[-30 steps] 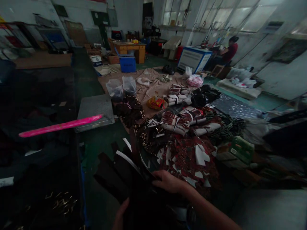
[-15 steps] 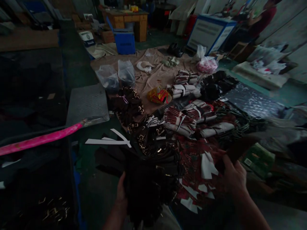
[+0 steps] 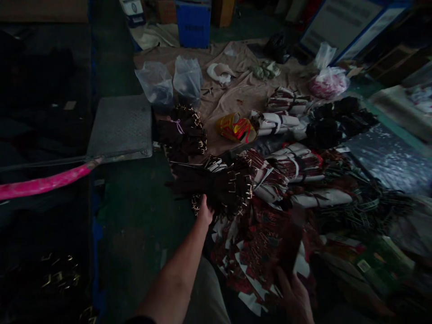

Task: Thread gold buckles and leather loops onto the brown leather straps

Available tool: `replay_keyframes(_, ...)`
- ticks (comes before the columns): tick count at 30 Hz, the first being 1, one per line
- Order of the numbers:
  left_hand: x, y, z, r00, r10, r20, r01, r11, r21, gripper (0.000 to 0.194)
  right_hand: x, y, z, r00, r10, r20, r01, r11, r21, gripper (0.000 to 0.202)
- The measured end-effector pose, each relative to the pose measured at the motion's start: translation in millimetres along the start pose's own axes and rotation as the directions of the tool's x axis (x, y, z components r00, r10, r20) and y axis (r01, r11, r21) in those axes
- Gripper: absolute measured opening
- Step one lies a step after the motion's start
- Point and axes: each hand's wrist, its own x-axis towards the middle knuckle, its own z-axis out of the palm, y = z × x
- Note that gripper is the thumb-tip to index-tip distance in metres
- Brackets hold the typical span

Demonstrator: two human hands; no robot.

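Observation:
My left hand (image 3: 205, 210) is closed on a bundle of dark straps (image 3: 216, 182) with gold-coloured metal buckles along its right end. The bundle is stretched out in front of me, over or against other buckled straps on the floor; whether it rests on them I cannot tell. Lower right, my right hand (image 3: 293, 290) grips a dark reddish-brown flat piece (image 3: 290, 245), blurred and held upright. Beneath it spreads a heap of dark red pieces (image 3: 261, 231) with white scraps (image 3: 251, 302) among them.
Tied bundles of white and brown strips (image 3: 276, 122) lie beyond the heap, beside a yellow-and-red roll (image 3: 236, 128). Further left are clear plastic bags (image 3: 155, 85), a grey platform (image 3: 119, 126) and a pink-wrapped bar (image 3: 47, 182). A green package (image 3: 381, 261) lies right.
My left hand has carried the strap bundle forward, away from my lap, and the buckles now show. My right hand has come lower and inward with the brown piece. The view has tilted down.

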Motion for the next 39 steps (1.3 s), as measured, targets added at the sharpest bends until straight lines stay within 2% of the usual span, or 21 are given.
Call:
replay_keyframes(2,7.4,-14.1,-22.3,0.995,-0.065,-0.073,0.067,0.998,0.021,0.057,1.3,-15.4,23.3,0.989,-0.033,0.144,0.03,0.999,0.021,0.07)
replay_keyframes(4,-3.5,-28.7,-47.9,0.987,-0.141,-0.081,0.144,0.989,0.039,0.058,1.6,-32.5,46.7,0.945,-0.049,0.324,0.032,0.998,0.06,0.072)
replay_keyframes(7,-38.7,-43.6,-79.2,0.974,-0.229,-0.002,0.228,0.973,0.045,0.065,0.1,-55.1,80.4,0.869,-0.093,0.486,0.05,0.994,0.1,0.07)
replay_keyframes(9,-65.2,-46.5,-92.2,0.962,-0.251,0.107,0.25,0.968,0.016,0.072,-3.6,-67.4,100.9,0.828,-0.146,0.542,0.101,0.989,0.111,0.066)
replay_keyframes(11,-90.1,-44.1,-100.7,0.942,-0.234,0.239,0.251,0.967,-0.042,0.076,-10.1,-78.6,119.0,0.748,-0.196,0.634,0.151,0.981,0.125,0.061)
replay_keyframes(13,-112.4,-37.7,-108.5,0.925,-0.193,0.327,0.243,0.963,-0.119,0.077,-19.2,-89.7,134.7,0.628,-0.238,0.741,0.197,0.97,0.144,0.055)
replay_keyframes(14,-122.5,-33.6,-113.4,0.929,-0.164,0.332,0.228,0.96,-0.165,0.076,-24.5,-95.4,141.7,0.565,-0.257,0.784,0.222,0.962,0.155,0.052)
replay_keyframes(16,-139.9,-24.7,-126.4,0.955,-0.093,0.28,0.167,0.952,-0.256,0.07,-36.0,-106.5,154.4,0.452,-0.279,0.847,0.259,0.95,0.175,0.047)
replay_keyframes(17,-147.1,-20.3,-134.6,0.97,-0.057,0.235,0.127,0.947,-0.296,0.064,-42.0,-111.6,160.3,0.413,-0.274,0.869,0.266,0.948,0.173,0.044)
replay_keyframes(19,-159.4,-12.2,-153.8,0.991,0.018,0.136,0.033,0.932,-0.361,0.049,-54.0,-120.8,171.8,0.361,-0.24,0.901,0.263,0.953,0.148,0.037)
replay_keyframes(22,-176.5,-0.6,-187.2,0.993,0.114,0.029,-0.089,0.89,-0.447,0.029,-73.6,-131.1,191.0,0.272,-0.183,0.945,0.24,0.964,0.118,0.035)
replay_keyframes(26,-207.9,19.2,-240.6,0.95,0.305,-0.068,-0.3,0.829,-0.472,0.019,-109.8,-141.6,227.3,0.077,-0.07,0.995,0.116,0.991,0.061,0.056)
replay_keyframes(29,-239.8,34.1,-285.8,0.894,0.433,-0.116,-0.433,0.772,-0.465,0.027,-147.4,-153.1,256.0,-0.064,0.027,0.998,0.044,0.999,-0.024,0.067)
replay_keyframes(31,-263.3,39.9,-316.9,0.86,0.483,-0.164,-0.497,0.723,-0.48,0.03,-177.0,-162.7,271.8,-0.132,0.08,0.988,0.029,0.997,-0.077,0.066)
replay_keyframes(33,-286.9,42.1,-348.9,0.83,0.517,-0.209,-0.545,0.673,-0.5,0.03,-209.4,-171.8,285.6,-0.18,0.119,0.976,0.034,0.993,-0.114,0.063)
replay_keyframes(35,-309.4,41.7,-382.2,0.807,0.537,-0.245,-0.575,0.624,-0.529,0.03,-243.0,-178.4,299.8,-0.201,0.144,0.969,0.06,0.989,-0.134,0.063)
replay_keyframes(37,-330.3,39.6,-415.8,0.783,0.553,-0.285,-0.603,0.565,-0.563,0.03,-275.8,-181.9,315.7,-0.182,0.151,0.972,0.144,0.982,-0.126,0.066)
replay_keyframes(39,-349.5,35.8,-447.9,0.753,0.567,-0.334,-0.635,0.494,-0.594,0.028,-305.7,-183.3,332.1,-0.141,0.132,0.981,0.266,0.96,-0.091,0.067)
